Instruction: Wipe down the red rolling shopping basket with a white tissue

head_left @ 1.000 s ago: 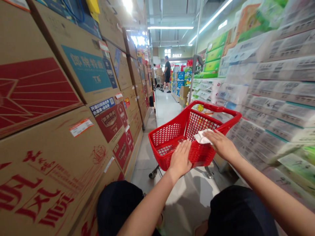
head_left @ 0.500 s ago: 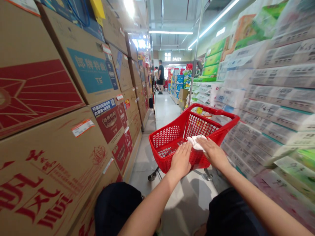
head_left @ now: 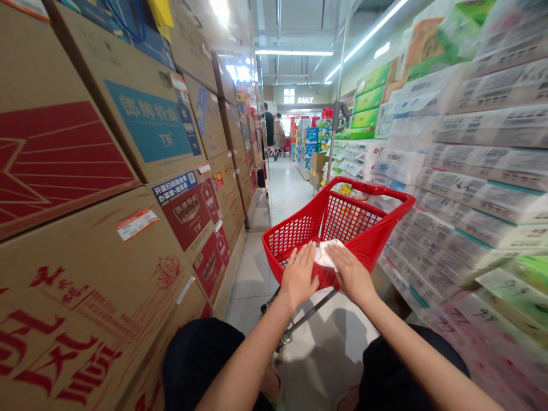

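A red plastic shopping cart (head_left: 342, 220) with lattice sides stands in the aisle in front of me, turned at an angle. My left hand (head_left: 298, 274) lies over its near rim, fingers on top and thumb low on the outer side. Close beside it, my right hand (head_left: 350, 273) presses a white cloth (head_left: 326, 254) onto the same rim. Its fingers reach over the cloth, and the cloth's folds are partly hidden beneath them. The cart's grey metal frame (head_left: 310, 313) and a caster (head_left: 286, 337) show below the basket.
Stacked cardboard cartons (head_left: 141, 125) wall the left side. Packs of tissue paper (head_left: 483, 154) are piled high on the right, close to the cart. My knees (head_left: 205, 359) flank the arms. Farther down the aisle are a person (head_left: 269, 128) and blue boxed goods (head_left: 310, 140).
My right hand and the cloth have moved left along the rim, nearer my left hand, which has shifted slightly left. The cart has turned a little. The distant person has moved left.
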### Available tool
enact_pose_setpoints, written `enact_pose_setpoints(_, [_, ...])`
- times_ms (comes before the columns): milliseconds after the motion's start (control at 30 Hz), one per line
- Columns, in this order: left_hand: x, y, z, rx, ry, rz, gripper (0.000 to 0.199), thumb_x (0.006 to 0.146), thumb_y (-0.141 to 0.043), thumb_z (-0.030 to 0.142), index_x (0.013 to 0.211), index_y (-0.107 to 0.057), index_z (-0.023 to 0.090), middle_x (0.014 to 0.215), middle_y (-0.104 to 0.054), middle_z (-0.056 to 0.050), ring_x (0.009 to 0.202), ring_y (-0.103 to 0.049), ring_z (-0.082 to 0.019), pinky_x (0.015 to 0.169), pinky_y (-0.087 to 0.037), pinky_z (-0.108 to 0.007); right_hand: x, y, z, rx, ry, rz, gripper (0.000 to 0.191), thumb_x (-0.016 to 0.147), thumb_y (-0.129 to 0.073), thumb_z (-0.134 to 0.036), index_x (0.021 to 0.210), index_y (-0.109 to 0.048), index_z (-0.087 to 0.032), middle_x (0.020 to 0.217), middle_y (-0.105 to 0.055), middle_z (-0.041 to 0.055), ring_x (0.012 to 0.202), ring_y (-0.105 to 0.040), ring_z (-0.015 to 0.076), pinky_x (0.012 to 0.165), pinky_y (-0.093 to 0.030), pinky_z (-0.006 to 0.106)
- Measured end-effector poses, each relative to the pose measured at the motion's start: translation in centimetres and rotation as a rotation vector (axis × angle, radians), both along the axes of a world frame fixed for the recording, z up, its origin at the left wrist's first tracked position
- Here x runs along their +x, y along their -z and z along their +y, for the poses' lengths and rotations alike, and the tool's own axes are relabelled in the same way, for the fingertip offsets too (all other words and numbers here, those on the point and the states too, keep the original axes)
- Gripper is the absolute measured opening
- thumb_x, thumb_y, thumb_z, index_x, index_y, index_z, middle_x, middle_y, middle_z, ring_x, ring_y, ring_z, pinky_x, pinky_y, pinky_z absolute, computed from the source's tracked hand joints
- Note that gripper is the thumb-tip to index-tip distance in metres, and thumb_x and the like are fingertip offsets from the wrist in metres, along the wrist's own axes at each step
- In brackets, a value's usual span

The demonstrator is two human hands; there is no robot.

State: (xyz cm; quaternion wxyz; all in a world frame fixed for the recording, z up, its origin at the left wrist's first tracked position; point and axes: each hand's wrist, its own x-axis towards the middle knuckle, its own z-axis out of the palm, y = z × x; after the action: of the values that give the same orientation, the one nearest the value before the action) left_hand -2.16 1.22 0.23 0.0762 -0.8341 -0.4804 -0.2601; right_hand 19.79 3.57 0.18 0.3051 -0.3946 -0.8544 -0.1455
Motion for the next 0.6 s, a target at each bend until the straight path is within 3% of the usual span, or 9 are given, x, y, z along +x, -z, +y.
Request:
enact_pose_setpoints(133, [-0.5,-0.4,-0.4,-0.029,-0.019,0.02,0.1,0.086,-0.056,0.03,0.166,0.004,0.015,0.172,-0.018,-0.009,0.158,-0.02,-0.026,0.129,-0.02,-0.049,1.2,-0.8,0.0,-0.028,-0.047,-0.076,0.077,0.088,-0.05,-0.007,0.161,-0.032,-0.024,0.158,-0.049,0.0084,0.148,-0.043,0.0245,0.125,-0.035,0.053])
enact_pose_setpoints(267, [-0.9,-0.7,-1.3,-0.05,-0.06,0.029,0.102,0.087,-0.056,0.029,0.165,0.008,0.021,0.172,-0.017,-0.007,0.158,-0.02,-0.026,0.126,-0.024,-0.055,5.9,-2.1,2.7,-0.008,0.094,-0.058,0.072,0.089,-0.049,-0.008,0.158,-0.04,-0.027,0.155,-0.053,0.0081,0.146,-0.046,0.0256,0.123,-0.035,0.056])
enact_pose_setpoints(333, [-0.7,-0.8,-1.6,-0.052,-0.081,0.029,0.102,0.087,-0.055,0.028,0.165,0.01,0.023,0.172,-0.016,-0.006,0.158,-0.02,-0.026,0.124,-0.027,-0.056,6.9,-2.1,3.4,-0.009,0.148,-0.023,0.069,0.089,-0.048,-0.007,0.156,-0.044,-0.024,0.154,-0.053,0.0102,0.147,-0.045,0.0266,0.122,-0.037,0.056])
enact_pose_setpoints(433, [0.0,-0.9,-2.1,-0.043,-0.122,0.037,0.101,0.087,-0.054,0.027,0.165,0.012,0.024,0.173,-0.014,-0.006,0.158,-0.018,-0.027,0.122,-0.03,-0.058,5.2,-1.2,2.2,-0.003,0.121,0.016,0.073,0.087,-0.047,-0.004,0.158,-0.039,-0.02,0.158,-0.049,0.0127,0.15,-0.04,0.0267,0.122,-0.039,0.053])
enact_pose_setpoints(600, [0.7,-1.0,-2.9,-0.011,-0.181,0.07,0.101,0.087,-0.055,0.025,0.165,0.01,0.023,0.173,-0.011,-0.007,0.16,-0.012,-0.028,0.119,-0.034,-0.058,-1.4,0.3,-3.0,-0.052,-0.053,0.017,0.091,0.084,-0.048,-0.001,0.166,-0.017,-0.027,0.164,-0.04,0.0088,0.152,-0.035,0.025,0.124,-0.038,0.052])
